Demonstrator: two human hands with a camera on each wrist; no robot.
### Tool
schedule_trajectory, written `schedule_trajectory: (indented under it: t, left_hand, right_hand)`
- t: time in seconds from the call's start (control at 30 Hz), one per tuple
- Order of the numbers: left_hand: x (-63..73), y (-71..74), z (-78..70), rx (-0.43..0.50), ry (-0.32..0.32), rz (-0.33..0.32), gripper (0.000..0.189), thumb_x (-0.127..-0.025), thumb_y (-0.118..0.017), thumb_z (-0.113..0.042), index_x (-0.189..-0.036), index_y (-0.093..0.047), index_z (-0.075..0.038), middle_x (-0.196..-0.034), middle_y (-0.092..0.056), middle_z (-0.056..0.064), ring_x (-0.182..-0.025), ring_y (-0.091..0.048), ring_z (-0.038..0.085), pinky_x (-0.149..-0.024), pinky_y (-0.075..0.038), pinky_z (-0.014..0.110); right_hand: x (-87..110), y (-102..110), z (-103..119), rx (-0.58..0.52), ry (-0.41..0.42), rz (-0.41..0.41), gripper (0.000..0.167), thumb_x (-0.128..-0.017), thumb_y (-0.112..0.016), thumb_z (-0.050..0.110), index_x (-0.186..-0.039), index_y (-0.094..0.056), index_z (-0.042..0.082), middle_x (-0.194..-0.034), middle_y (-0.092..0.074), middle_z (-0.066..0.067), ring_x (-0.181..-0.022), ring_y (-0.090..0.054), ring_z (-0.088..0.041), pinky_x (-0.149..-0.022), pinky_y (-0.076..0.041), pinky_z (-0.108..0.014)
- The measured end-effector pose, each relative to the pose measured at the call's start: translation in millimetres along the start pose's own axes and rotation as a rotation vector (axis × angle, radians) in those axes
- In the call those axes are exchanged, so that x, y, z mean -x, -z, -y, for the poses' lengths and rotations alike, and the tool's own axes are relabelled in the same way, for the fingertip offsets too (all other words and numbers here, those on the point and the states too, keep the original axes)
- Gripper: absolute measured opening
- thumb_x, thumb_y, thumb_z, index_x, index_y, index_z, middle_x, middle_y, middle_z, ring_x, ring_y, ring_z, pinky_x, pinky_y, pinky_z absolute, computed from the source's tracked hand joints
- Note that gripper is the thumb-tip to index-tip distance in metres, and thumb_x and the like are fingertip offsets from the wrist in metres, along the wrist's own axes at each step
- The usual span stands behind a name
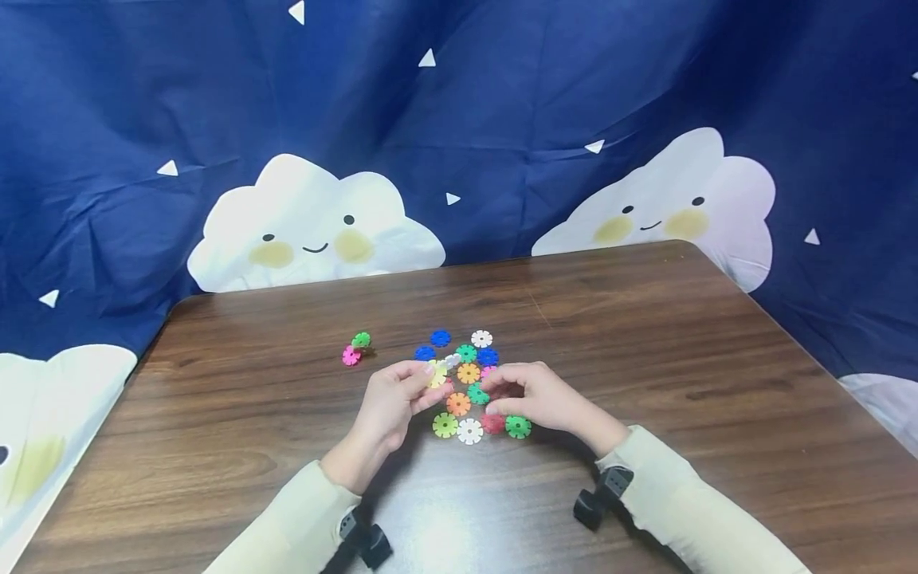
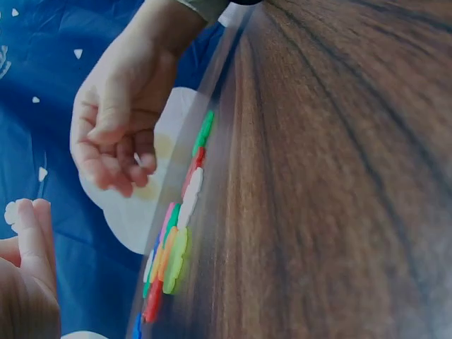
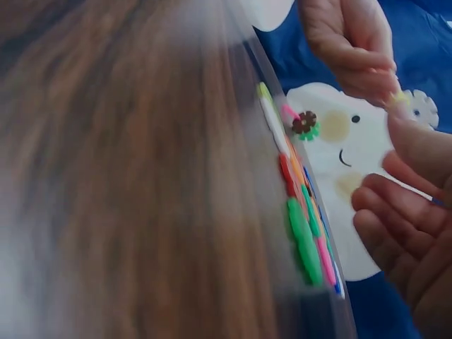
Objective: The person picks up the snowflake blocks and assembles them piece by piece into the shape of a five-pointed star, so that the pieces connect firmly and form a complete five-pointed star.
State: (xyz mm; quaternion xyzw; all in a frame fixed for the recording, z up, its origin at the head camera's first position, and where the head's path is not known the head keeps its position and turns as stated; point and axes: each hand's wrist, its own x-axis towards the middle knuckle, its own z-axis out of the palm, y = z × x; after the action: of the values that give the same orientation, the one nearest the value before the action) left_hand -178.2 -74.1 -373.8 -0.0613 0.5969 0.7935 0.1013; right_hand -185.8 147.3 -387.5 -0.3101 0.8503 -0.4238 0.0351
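My left hand [image 1: 382, 405] pinches a yellow snowflake disc [image 1: 436, 375] between thumb and fingers, above the table. Joined to it at an angle is a white snowflake disc [image 1: 451, 360], which also shows beyond the fingertips in the right wrist view [image 3: 424, 109]. To the right, my right hand [image 1: 541, 399] hovers over the loose discs with its fingers loosely bent. Seen from the left wrist, that right hand [image 2: 120, 131] has nothing in its fingers. Below both hands lie several loose discs, among them an orange disc [image 1: 459, 404] and a red disc [image 1: 493, 423], partly covered.
A joined pink and green pair of discs [image 1: 351, 355] stands apart at the left. Blue discs [image 1: 441, 339] and a white disc [image 1: 482, 339] lie behind the hands. The brown wooden table [image 1: 645, 335] ends at a blue curtain [image 1: 488, 104] with printed clouds.
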Motion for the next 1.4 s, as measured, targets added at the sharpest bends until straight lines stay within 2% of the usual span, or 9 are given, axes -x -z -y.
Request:
schedule_trajectory:
  t: [0.1, 0.23, 0.5, 0.67, 1.03, 1.23, 1.4]
  left_hand:
    - [0.1, 1.3, 0.6, 0.001, 0.003, -0.001, 0.011, -0.09, -0.052, 0.004, -0.098, -0.055, 0.012, -0.079, -0.055, 0.008, -0.072, -0.069, 0.02, -0.074, -0.057, 0.032]
    - [-0.1, 2.0, 1.0, 0.008, 0.001, -0.003, 0.01, -0.09, -0.052, 0.005, -0.096, -0.056, 0.011, -0.078, -0.056, 0.008, -0.072, -0.069, 0.02, -0.073, -0.057, 0.031]
    - [0.0, 1.7, 0.1, 0.02, 0.012, -0.006, 0.009, -0.089, -0.053, 0.005, -0.095, -0.057, 0.01, -0.076, -0.055, 0.007, -0.072, -0.069, 0.02, -0.071, -0.057, 0.03]
    - [2.6, 0.7, 0.0, 0.011, 0.021, 0.001, 0.013, -0.09, -0.053, 0.003, -0.099, -0.056, 0.012, -0.08, -0.056, 0.007, -0.074, -0.069, 0.02, -0.073, -0.057, 0.029]
    - [3.2, -1.4, 1.9, -0.01, 0.043, 0.019, 0.019, -0.092, -0.051, 0.001, -0.106, -0.055, 0.014, -0.088, -0.058, 0.009, -0.074, -0.068, 0.017, -0.073, -0.056, 0.028]
    - [3.2, -3.7, 4.0, -0.001, 0.033, 0.025, 0.018, -0.092, -0.051, 0.003, -0.104, -0.055, 0.014, -0.085, -0.057, 0.008, -0.074, -0.068, 0.018, -0.073, -0.057, 0.028]
    - [3.8, -5.8, 5.2, 0.013, 0.048, 0.03, 0.017, -0.091, -0.051, 0.003, -0.103, -0.055, 0.014, -0.084, -0.055, 0.008, -0.071, -0.067, 0.016, -0.071, -0.057, 0.026]
  right_hand:
    - [3.3, 5.5, -4.3, 0.039, -0.004, 0.084, 0.029, -0.078, -0.075, 0.022, -0.102, -0.067, 0.008, -0.097, -0.067, -0.003, -0.089, -0.06, -0.014, -0.08, -0.052, -0.027]
    - [7.1, 12.7, -8.2, 0.099, -0.01, 0.176, 0.035, -0.074, -0.077, 0.027, -0.104, -0.067, 0.01, -0.098, -0.065, 0.0, -0.088, -0.057, -0.014, -0.078, -0.051, -0.027]
    - [12.1, 18.4, -10.4, 0.222, 0.001, 0.286, 0.04, -0.067, -0.082, 0.027, -0.101, -0.066, 0.011, -0.096, -0.059, 0.003, -0.084, -0.053, -0.011, -0.074, -0.049, -0.025]
    - [11.4, 15.7, -12.1, 0.251, -0.005, 0.292, 0.034, -0.065, -0.083, 0.02, -0.093, -0.065, 0.011, -0.09, -0.056, 0.004, -0.081, -0.051, -0.009, -0.072, -0.048, -0.023]
    - [4.0, 13.5, -8.0, 0.227, -0.113, 0.31, 0.032, -0.063, -0.083, 0.012, -0.079, -0.055, 0.011, -0.081, -0.049, 0.005, -0.075, -0.046, -0.01, -0.066, -0.042, -0.021]
    - [4.4, 13.1, -8.1, 0.231, -0.127, 0.307, 0.035, -0.062, -0.083, 0.013, -0.079, -0.053, 0.012, -0.075, -0.049, 0.005, -0.071, -0.045, -0.01, -0.062, -0.041, -0.021]
    - [5.6, 13.8, -7.6, 0.266, -0.108, 0.287, 0.035, -0.061, -0.084, 0.016, -0.077, -0.053, 0.014, -0.07, -0.049, 0.006, -0.065, -0.044, -0.008, -0.057, -0.039, -0.02]
